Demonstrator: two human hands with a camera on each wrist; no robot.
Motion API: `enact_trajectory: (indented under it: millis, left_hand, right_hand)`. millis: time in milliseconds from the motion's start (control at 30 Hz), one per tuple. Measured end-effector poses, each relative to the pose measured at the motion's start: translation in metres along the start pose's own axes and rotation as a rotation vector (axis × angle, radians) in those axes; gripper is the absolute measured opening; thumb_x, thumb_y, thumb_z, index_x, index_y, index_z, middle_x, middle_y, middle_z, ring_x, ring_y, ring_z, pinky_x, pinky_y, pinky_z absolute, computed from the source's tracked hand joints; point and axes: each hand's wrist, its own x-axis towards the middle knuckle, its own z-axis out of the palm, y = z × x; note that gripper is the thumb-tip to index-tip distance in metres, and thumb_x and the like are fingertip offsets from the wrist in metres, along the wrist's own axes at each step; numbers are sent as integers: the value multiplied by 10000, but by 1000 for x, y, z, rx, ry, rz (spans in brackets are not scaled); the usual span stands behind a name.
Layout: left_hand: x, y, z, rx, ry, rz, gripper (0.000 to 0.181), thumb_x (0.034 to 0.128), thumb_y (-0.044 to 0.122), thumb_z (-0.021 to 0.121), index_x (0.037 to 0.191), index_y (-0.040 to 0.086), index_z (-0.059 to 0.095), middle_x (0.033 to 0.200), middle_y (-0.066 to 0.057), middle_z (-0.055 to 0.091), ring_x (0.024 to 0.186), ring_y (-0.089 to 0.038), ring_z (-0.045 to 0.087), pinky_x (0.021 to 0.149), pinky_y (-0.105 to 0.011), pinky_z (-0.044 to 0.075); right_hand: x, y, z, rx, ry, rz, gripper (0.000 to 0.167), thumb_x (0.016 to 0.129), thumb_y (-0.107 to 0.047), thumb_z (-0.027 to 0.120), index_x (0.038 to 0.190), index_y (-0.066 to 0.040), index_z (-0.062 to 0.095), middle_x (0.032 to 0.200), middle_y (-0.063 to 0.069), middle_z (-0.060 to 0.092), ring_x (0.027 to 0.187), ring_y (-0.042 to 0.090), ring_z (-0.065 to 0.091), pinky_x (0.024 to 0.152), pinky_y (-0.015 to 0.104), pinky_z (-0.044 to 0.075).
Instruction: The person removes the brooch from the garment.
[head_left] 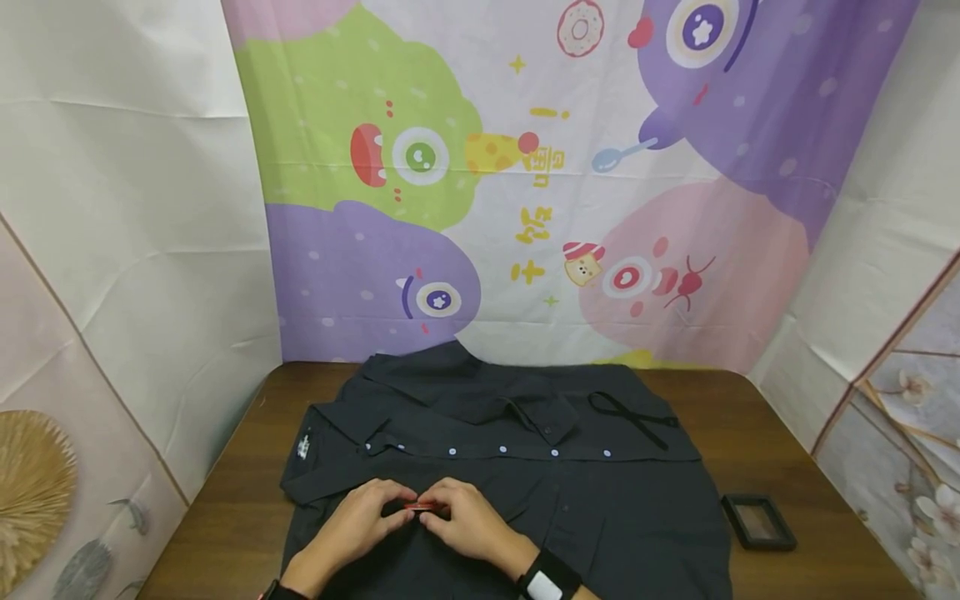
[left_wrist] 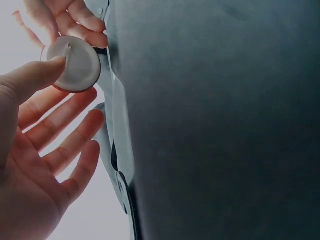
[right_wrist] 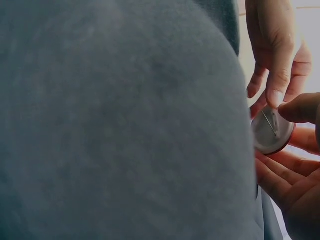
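A round pin badge (head_left: 422, 506) with a red edge is held between both hands, above a dark button-up shirt (head_left: 637, 508). Its pale back, with a thin metal pin, faces the wrist cameras. My left hand (head_left: 363, 518) pinches one side; in the left wrist view, the left thumb (left_wrist: 42, 75) presses on the back of the badge (left_wrist: 82, 70). My right hand (head_left: 471, 523) pinches the opposite side, its thumb (right_wrist: 300, 107) at the rim of the badge (right_wrist: 270, 140). The badge's front is hidden in the wrist views.
The shirt lies spread over a brown wooden table (head_left: 225, 508), its row of light buttons (head_left: 503, 449) running crosswise. A black strap (head_left: 630, 412) lies looped on its far right part. A small black frame (head_left: 759, 523) sits at the right. A cartoon cloth (head_left: 517, 325) hangs behind.
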Motion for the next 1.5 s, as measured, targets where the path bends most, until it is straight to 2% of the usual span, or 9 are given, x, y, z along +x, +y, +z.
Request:
enact_trajectory:
  millis: [333, 600, 967, 1300, 1500]
  left_hand:
    - [-1, 1, -1, -16, 6, -20, 138, 864, 210, 722, 991, 160, 743, 975, 44, 731, 943, -159, 663, 824, -386, 530]
    - [-1, 2, -1, -14, 6, -47, 140, 869, 215, 717, 996, 164, 745, 974, 49, 731, 919, -142, 649, 804, -359, 525]
    - [-2, 2, -2, -13, 11, -69, 127, 878, 241, 710, 979, 175, 748, 961, 64, 727, 902, -131, 641, 786, -334, 519]
    - [-2, 2, -1, -19, 36, -100, 163, 883, 318, 699, 959, 186, 756, 934, 86, 728, 868, -92, 624, 759, -295, 510]
    - [-2, 3, -1, -39, 53, -124, 143, 897, 296, 685, 948, 185, 760, 908, 90, 726, 851, -91, 625, 742, -292, 508]
  right_hand:
    - [-1, 2, 1, 33, 25, -9, 181, 872, -78, 670, 1044, -81, 725, 954, -2, 679, 822, -53, 585, 718, 118, 507]
    - [-1, 4, 3, 56, 67, -41, 198, 845, -36, 681, 1037, -60, 719, 960, 46, 695, 804, -24, 617, 701, 131, 519]
    - [-1, 4, 5, 142, 79, 4, 204, 852, -21, 683, 1053, -49, 705, 974, 73, 694, 834, 41, 672, 726, 150, 539]
    - [-1, 4, 5, 172, 95, 33, 185, 852, -35, 698, 1037, -44, 706, 962, 73, 697, 822, 37, 673, 715, 146, 538]
    - [-1, 3, 4, 186, 104, 42, 188, 854, -41, 700, 1042, -44, 701, 955, 77, 698, 803, 19, 657, 698, 147, 537]
